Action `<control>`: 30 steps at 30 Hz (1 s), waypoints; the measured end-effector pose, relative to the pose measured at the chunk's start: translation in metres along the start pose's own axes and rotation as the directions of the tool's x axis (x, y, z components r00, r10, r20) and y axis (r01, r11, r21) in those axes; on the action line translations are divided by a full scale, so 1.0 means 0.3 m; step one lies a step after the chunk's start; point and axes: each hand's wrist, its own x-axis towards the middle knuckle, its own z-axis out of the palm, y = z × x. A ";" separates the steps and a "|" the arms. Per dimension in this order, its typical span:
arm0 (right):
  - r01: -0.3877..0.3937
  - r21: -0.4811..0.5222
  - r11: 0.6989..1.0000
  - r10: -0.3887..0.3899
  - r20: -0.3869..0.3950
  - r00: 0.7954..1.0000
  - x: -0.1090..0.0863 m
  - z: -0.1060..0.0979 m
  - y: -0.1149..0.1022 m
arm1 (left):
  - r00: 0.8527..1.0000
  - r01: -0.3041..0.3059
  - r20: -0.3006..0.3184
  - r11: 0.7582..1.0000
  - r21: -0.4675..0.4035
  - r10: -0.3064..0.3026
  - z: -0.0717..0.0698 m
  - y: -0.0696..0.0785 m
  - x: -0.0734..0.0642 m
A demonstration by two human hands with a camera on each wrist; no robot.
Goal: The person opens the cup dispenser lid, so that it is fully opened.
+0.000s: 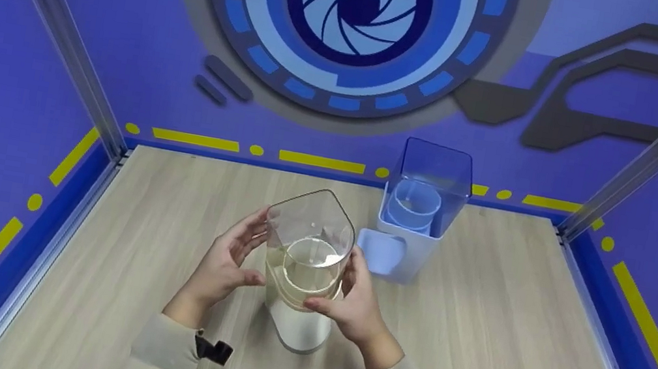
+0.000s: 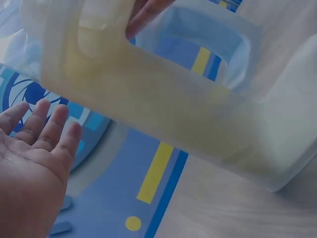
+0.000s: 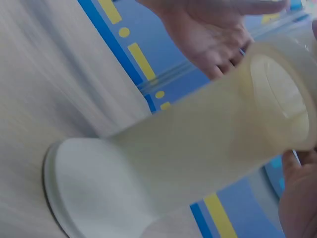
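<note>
A pale yellowish dispenser [image 1: 303,283] with a clear, squarish top, a round ring inside and a rounded white foot [image 1: 304,332] stands on the table in front of the person. My right hand [image 1: 362,302] holds its upper part from the right, thumb at the front and fingers along the side. On the other side, my left hand [image 1: 224,263] is close by the clear top with its thumb spread. The left wrist view shows the left hand [image 2: 37,153] with straight fingers, palm up, beside the body of the dispenser [image 2: 143,94].
A similar blue dispenser [image 1: 401,249] with a dark transparent top and a tray-like front part [image 1: 381,252] stands behind to the right. The wood-look table [image 1: 499,317] is bounded by blue printed walls [image 1: 126,47] and metal corner posts [image 1: 64,24].
</note>
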 end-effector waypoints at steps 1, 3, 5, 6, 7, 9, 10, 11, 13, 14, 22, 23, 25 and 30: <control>0.022 0.027 0.999 -0.023 0.026 0.999 0.004 -0.013 0.005 | 1.000 0.009 0.011 1.000 -0.002 -0.009 -0.003 -0.005 -0.004; 0.062 0.067 0.996 -0.066 0.065 0.996 0.011 -0.036 0.010 | 0.999 0.027 0.038 1.000 -0.003 -0.027 -0.006 -0.012 -0.009; 0.080 0.098 0.992 -0.088 0.086 0.992 0.017 -0.056 0.012 | 0.997 0.053 0.061 0.999 -0.004 -0.052 -0.006 -0.018 -0.011; 0.087 0.111 0.990 -0.098 0.099 0.990 0.020 -0.066 0.012 | 0.995 0.067 0.071 0.998 -0.003 -0.066 -0.005 -0.020 -0.013; 0.088 0.123 0.989 -0.101 0.107 0.989 0.023 -0.076 0.012 | 0.994 0.075 0.083 0.997 0.000 -0.075 -0.004 -0.025 -0.014; 0.083 0.143 0.986 -0.101 0.127 0.987 0.029 -0.093 0.013 | 0.990 0.085 0.111 0.996 -0.010 -0.084 -0.002 -0.038 -0.019; 0.077 0.150 0.986 -0.097 0.135 0.986 0.032 -0.101 0.014 | 0.989 0.087 0.123 0.996 -0.016 -0.084 -0.001 -0.045 -0.021; 0.073 0.157 0.985 -0.095 0.144 0.985 0.034 -0.110 0.016 | 0.987 0.086 0.136 0.996 -0.023 -0.082 0.000 -0.052 -0.023; 0.064 0.170 0.983 -0.091 0.154 0.984 0.039 -0.127 0.022 | 0.984 0.080 0.161 0.996 -0.043 -0.072 0.003 -0.068 -0.025; 0.063 0.175 0.983 -0.091 0.156 0.983 0.041 -0.134 0.026 | 0.983 0.082 0.171 0.995 -0.050 -0.073 0.005 -0.073 -0.026; 0.006 0.243 0.970 -0.052 0.185 0.981 0.058 -0.187 0.043 | 0.967 0.096 0.243 0.994 -0.058 -0.080 0.040 -0.088 -0.009; -0.002 0.255 0.967 -0.048 0.191 0.980 0.060 -0.193 0.046 | 0.965 0.096 0.250 0.994 -0.059 -0.079 0.045 -0.089 -0.008; -0.018 0.285 0.958 -0.043 0.207 0.977 0.066 -0.204 0.051 | 0.964 0.092 0.257 0.994 -0.061 -0.074 0.054 -0.092 -0.006; -0.069 0.343 0.937 -0.025 0.262 0.965 0.084 -0.228 0.068 | 0.961 0.097 0.263 0.995 -0.023 -0.088 0.077 -0.093 -0.007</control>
